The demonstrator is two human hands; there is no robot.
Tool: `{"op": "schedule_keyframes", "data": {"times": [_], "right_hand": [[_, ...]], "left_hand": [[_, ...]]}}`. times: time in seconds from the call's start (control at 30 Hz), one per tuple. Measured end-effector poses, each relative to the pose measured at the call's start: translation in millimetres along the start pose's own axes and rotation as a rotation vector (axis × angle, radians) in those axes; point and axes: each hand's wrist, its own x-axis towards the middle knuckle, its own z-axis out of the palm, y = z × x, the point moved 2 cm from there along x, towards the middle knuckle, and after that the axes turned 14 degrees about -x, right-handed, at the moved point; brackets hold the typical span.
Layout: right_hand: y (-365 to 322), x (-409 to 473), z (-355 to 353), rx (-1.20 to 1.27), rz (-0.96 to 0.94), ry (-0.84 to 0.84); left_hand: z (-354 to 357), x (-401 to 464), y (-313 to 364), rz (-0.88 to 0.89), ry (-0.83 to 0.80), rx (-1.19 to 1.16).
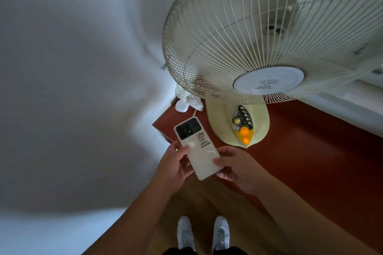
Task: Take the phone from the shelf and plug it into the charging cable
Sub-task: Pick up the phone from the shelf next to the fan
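A white phone (197,147) with a black camera block and a small cartoon sticker faces back-up, held over the corner of a red-brown shelf (300,147). My left hand (176,164) grips its left edge and my right hand (234,164) grips its lower right edge. A thin pale cable (194,112) runs from the phone's top edge toward the wall corner; whether it is plugged into the phone I cannot tell.
A cream table fan (269,33) stands on the shelf just right of the phone, its base (238,124) showing lit orange buttons. Crumpled white paper (186,101) lies in the corner. White wall fills the left; my grey shoes (204,234) stand on wooden floor.
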Motion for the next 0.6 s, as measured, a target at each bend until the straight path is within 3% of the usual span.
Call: {"op": "schedule_keyframes", "data": {"times": [0.23,0.6], "right_hand": [[-5.4,-24.8,-28.7,0.117,-0.032,0.098],[7.3,-106.2,-8.2,0.393,-0.299,0.335]], "left_hand": [[-4.2,-11.7,-2.7,-0.004,-0.011,0.036],[20.4,-21.7,1.4,-0.197,-0.35,0.075]]}}
